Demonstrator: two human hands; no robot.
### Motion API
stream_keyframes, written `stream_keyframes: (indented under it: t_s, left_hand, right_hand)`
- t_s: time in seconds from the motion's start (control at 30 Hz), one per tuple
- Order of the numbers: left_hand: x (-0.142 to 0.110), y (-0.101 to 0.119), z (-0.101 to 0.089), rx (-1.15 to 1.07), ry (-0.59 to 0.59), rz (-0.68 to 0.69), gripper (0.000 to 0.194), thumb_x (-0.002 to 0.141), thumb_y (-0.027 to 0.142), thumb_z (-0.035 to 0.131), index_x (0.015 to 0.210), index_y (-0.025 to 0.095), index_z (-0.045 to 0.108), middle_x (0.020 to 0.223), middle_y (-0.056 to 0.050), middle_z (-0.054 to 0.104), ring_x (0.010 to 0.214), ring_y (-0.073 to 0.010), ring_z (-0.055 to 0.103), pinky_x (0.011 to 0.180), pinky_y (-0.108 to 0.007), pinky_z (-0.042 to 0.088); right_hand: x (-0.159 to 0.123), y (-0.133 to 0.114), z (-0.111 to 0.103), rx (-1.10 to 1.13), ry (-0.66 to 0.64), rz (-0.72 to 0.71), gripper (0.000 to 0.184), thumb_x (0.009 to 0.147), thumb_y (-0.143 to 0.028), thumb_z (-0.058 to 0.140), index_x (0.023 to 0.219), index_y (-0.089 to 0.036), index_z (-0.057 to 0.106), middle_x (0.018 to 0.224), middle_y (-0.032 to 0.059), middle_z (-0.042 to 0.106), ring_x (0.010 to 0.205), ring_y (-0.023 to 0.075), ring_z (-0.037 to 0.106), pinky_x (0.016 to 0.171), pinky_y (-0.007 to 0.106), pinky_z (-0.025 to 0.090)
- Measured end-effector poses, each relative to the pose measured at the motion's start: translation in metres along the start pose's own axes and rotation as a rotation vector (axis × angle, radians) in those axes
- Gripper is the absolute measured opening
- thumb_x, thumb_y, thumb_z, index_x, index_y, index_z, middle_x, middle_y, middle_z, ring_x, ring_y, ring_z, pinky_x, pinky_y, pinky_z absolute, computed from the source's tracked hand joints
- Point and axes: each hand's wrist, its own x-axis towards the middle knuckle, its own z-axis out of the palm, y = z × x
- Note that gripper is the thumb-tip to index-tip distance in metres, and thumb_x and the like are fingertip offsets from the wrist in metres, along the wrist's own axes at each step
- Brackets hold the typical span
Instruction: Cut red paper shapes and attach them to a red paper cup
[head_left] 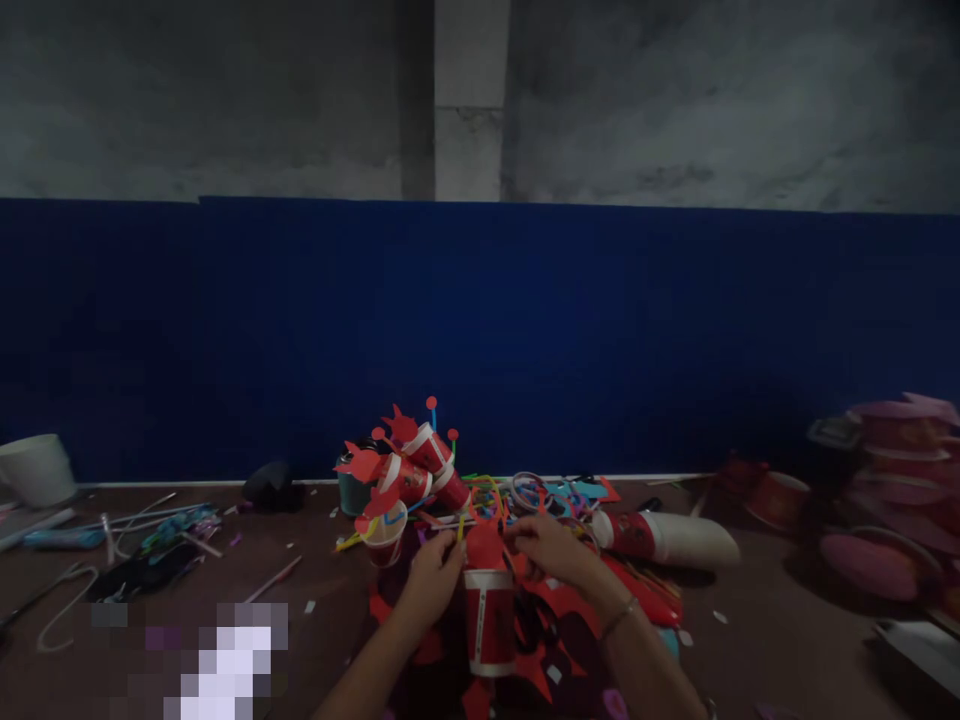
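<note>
A red and white paper cup (489, 615) stands between my hands, with a red paper piece on its upper end. My left hand (431, 575) grips the cup's top from the left. My right hand (551, 550) holds the red paper at the cup's top from the right; a thin bracelet sits on that wrist. Red paper cutouts (551, 600) lie under and around the cup on the brown table (322, 640). Just beyond my hands are finished red cup crafts (420, 465) with red paper spikes and straws.
A stack of red and white cups (664, 538) lies on its side to the right. Coloured straws (487, 490) are scattered behind. A white bowl (37, 468) stands far left, tools and cables (150, 545) at left, pink and red containers (892, 480) far right. A blue panel (480, 330) backs the table.
</note>
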Motion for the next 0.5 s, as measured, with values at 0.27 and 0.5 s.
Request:
stream_keyframes:
  t_s: [0.27,0.5]
  left_hand:
    - [-0.003,0.006,-0.001,-0.008,0.033,0.046,0.027,0.080,0.039,0.042,0.071,0.017,0.054,0.070,-0.002,0.057,0.070,-0.0178,0.051,0.065,-0.026,0.039]
    - [-0.001,0.003,-0.002,-0.017,0.019,0.053,0.029,0.081,0.040,0.042,0.071,0.016,0.055,0.065,0.001,0.054,0.064,-0.0157,0.050,0.061,-0.025,0.039]
  right_hand:
    - [-0.022,-0.005,0.014,-0.438,0.033,0.069,0.032,0.054,-0.006,0.062,0.084,-0.012,0.067,0.093,0.0183,0.069,0.091,0.0348,0.063,0.074,0.037,0.046]
    - [-0.020,-0.011,0.020,-0.563,0.055,0.096,0.036,0.055,-0.003,0.058,0.089,-0.010,0.067,0.096,0.0231,0.068,0.095,0.0375,0.062,0.073,0.038,0.046]
